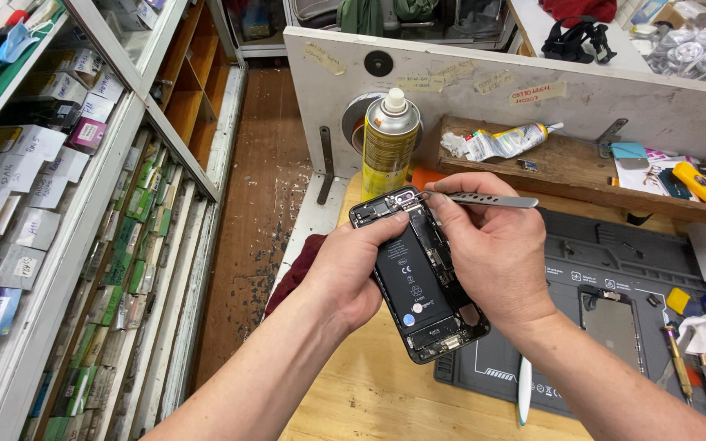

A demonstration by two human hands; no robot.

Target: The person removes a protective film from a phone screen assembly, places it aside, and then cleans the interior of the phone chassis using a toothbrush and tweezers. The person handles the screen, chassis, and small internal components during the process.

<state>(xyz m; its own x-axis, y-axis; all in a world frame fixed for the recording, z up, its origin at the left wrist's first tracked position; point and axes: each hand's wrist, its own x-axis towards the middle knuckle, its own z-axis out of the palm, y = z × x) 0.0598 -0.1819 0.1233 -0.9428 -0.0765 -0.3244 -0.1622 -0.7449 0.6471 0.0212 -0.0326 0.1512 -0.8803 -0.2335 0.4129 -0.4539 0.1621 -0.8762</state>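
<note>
Wooden workbench (369, 392) fills the lower part of the head view, with a dark repair mat (614, 269) on its right side and a white board (533, 98) standing behind it. Above the bench, the left hand (345, 269) is closed around the left edge of an opened phone (418, 286), held up with its back off and its black battery showing. The right hand (492, 245) cradles the phone's right side and pinches metal tweezers (475, 198), whose tips rest at the phone's top corner. Just behind the phone stands a yellow spray can (389, 143). A crumpled tube (500, 143) lies on a wooden shelf (565, 167) to the right. Shelves of small boxes (51, 188) line the left wall.
</note>
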